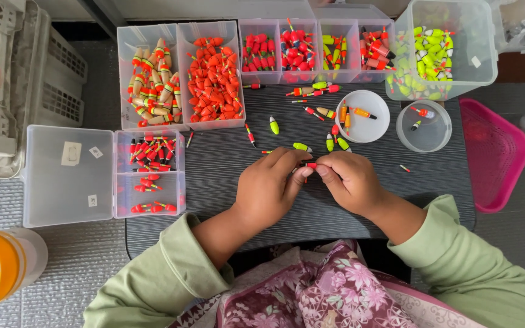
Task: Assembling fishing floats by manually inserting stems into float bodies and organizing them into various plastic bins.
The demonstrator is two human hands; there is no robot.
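Both forearms, in pale green sleeves, come up from the bottom edge and converge over the middle of the dark slatted table [226,176], wrists bent inward so the knuckles face the camera. The left hand [267,187] is curled, its thumb and forefinger pinched on one end of a small red fishing float [308,164]; the right hand [349,181] is curled the same way and pinches the float's other end, so the two sets of fingertips nearly touch with the float held level between them, just above the table surface. Only a short red and dark stretch of the float shows between the fingers. Just beyond the hands lie loose yellow-green floats [302,147], and further up a round white lid [363,115] holds a few orange ones, with a small clear round tub [424,126] beside it. Along the far edge stands a row of clear trays filled with red and orange floats [215,76], and at the far right a large clear tub of yellow-green floats [442,51]. To the left of the left forearm sits an open clear compartment box [149,174] with a few red floats inside, well apart from the hands. A pink basket [493,155] lies off the table's right end
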